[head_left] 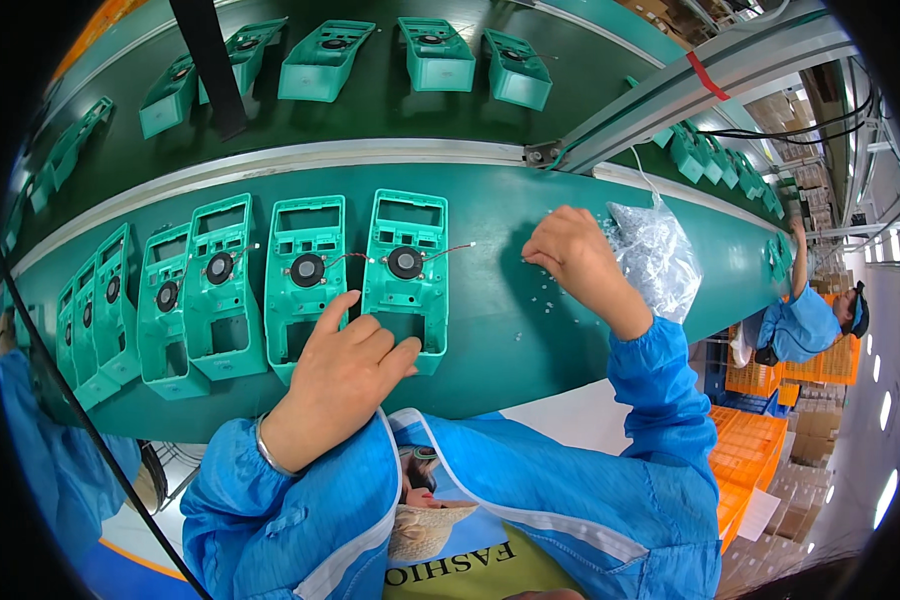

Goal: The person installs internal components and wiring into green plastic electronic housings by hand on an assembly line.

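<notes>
My left hand (pixel 342 375) rests on the lower edge of two teal plastic housings, its fingers lying flat across the rightmost housing (pixel 406 270) and its neighbour (pixel 306 272). Each housing carries a small round black fan with thin wires. My right hand (pixel 574 256) hovers with curled fingers over tiny white parts scattered on the green worktop (pixel 490 330), next to a clear plastic bag (pixel 656 252) of small parts. Whether the fingers pinch a part is hidden.
Several more teal housings (pixel 160 300) lie in a row to the left. Others ride the dark conveyor belt (pixel 370 105) behind a metal rail (pixel 300 158). A co-worker in blue (pixel 805 320) stands at the right, beside orange crates (pixel 760 440).
</notes>
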`<state>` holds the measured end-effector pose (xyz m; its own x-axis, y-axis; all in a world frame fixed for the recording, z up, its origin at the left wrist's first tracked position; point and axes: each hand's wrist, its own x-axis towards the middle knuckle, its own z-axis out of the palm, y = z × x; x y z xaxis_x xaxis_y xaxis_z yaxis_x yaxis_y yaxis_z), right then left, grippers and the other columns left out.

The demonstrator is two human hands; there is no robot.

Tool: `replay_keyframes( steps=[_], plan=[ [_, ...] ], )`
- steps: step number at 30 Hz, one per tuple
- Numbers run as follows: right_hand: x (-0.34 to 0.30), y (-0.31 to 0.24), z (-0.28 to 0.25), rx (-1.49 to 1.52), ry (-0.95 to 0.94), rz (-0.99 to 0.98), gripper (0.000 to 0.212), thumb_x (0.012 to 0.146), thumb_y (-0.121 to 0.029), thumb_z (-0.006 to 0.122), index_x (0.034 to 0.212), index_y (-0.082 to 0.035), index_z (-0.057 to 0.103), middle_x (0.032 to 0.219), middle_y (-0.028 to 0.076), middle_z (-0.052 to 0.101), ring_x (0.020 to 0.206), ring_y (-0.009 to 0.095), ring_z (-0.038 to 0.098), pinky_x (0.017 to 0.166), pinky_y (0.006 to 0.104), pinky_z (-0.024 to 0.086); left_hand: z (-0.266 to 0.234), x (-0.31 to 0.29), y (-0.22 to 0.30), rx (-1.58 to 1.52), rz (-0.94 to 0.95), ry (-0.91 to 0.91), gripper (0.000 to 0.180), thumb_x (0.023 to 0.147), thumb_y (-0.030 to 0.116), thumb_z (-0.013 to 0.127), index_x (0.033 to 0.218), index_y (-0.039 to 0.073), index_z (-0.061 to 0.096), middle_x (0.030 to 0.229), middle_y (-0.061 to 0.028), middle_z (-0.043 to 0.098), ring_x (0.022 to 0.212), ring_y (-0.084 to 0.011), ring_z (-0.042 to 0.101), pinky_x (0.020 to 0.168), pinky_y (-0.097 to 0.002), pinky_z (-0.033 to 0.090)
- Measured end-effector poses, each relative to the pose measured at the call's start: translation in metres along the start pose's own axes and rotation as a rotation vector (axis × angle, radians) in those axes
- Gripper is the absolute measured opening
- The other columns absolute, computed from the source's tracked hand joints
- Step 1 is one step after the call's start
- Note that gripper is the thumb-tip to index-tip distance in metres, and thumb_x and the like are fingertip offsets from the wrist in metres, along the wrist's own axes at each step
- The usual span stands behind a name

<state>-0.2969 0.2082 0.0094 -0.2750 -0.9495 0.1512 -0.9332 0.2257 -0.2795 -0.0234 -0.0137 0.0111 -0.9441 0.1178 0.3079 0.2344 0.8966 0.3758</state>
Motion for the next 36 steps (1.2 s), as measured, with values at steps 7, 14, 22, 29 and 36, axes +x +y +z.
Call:
replay_keyframes(
  steps=[7, 14, 22, 29, 36],
  plan=[
    [0.007, -0.008, -0.005, -0.082, 0.000, -0.121, 0.007, 0.074, -0.007, 0.074, 0.081, -0.007, 0.071, 0.083, 0.004, 0.064, 0.092, 0.027, 0.060, 0.090, 0.0411, 0.046, 0.003, -0.001, 0.001, 0.001, 0.005, 0.031, 0.030, 0.079, 0.022, 0.081, 0.105, 0.012, 0.070, 0.077, -0.0011, 0.054, 0.084, -0.0200, 0.060, 0.110, -0.0496, 0.044],
    [0.003, -0.010, -0.005, -0.129, 0.024, -0.125, 0.007, 0.074, -0.007, 0.076, 0.079, -0.008, 0.070, 0.085, 0.004, 0.065, 0.093, 0.027, 0.061, 0.093, 0.0414, 0.046, 0.006, -0.002, 0.001, 0.052, 0.034, 0.010, 0.021, 0.086, 0.020, 0.075, 0.104, 0.013, 0.067, 0.077, -0.0009, 0.053, 0.085, -0.0184, 0.059, 0.111, -0.0494, 0.043],
    [0.004, 0.003, 0.008, -0.025, 0.055, -0.015, 0.011, 0.076, -0.013, 0.082, 0.085, -0.010, 0.076, 0.087, 0.002, 0.070, 0.099, 0.027, 0.062, 0.097, 0.0430, 0.043, 0.003, -0.004, 0.000, 0.045, 0.012, -0.005, 0.025, 0.083, 0.022, 0.079, 0.104, 0.014, 0.069, 0.076, -0.0003, 0.054, 0.084, -0.0190, 0.060, 0.112, -0.0503, 0.043],
    [-0.006, 0.008, 0.006, -0.004, 0.066, 0.061, 0.010, 0.077, -0.011, 0.082, 0.086, -0.010, 0.078, 0.088, 0.001, 0.071, 0.100, 0.026, 0.062, 0.096, 0.0412, 0.043, 0.003, -0.002, -0.001, 0.028, 0.030, -0.022, 0.026, 0.083, 0.023, 0.079, 0.105, 0.013, 0.070, 0.076, -0.0005, 0.055, 0.085, -0.0194, 0.060, 0.112, -0.0506, 0.043],
    [0.000, 0.000, 0.005, -0.056, 0.091, -0.030, 0.011, 0.074, -0.010, 0.081, 0.083, -0.010, 0.075, 0.086, 0.003, 0.069, 0.097, 0.028, 0.062, 0.096, 0.0427, 0.044, 0.004, -0.001, 0.000, -0.001, 0.014, -0.004, 0.027, 0.082, 0.021, 0.080, 0.105, 0.013, 0.070, 0.077, -0.0006, 0.055, 0.085, -0.0195, 0.060, 0.112, -0.0512, 0.043]
  ],
)
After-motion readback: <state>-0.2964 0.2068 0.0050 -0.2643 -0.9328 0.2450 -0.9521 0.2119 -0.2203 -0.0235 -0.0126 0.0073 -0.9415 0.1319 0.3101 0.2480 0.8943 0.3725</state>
